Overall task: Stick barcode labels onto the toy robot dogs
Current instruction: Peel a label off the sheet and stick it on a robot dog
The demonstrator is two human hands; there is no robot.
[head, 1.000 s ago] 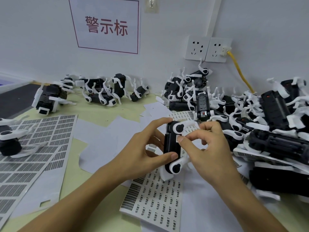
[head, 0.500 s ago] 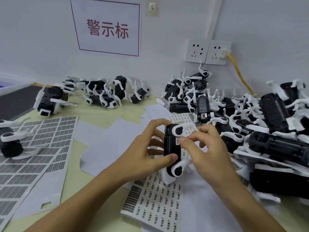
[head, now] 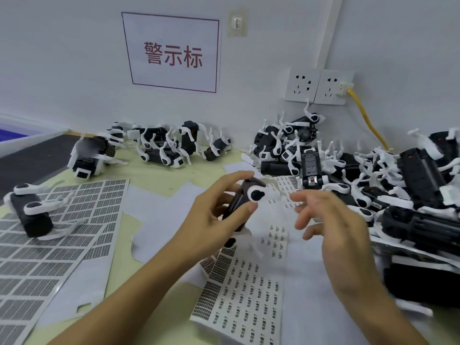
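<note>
Gripping one toy robot dog (head: 240, 207) at frame centre, the left hand (head: 214, 220) curls round its black body; the right hand (head: 331, 227) is blurred beside it, fingers loose, holding nothing. Label sheet (head: 246, 302) lies lower centre. Big pile of dogs (head: 373, 185) at right looks unlabelled; smaller group (head: 169, 145) upper left probably done, so much seems left.

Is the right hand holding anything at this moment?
No, it looks open: the right hand hovers blurred with fingers spread, apart from the toy dog, which the left hand alone grips.
</note>
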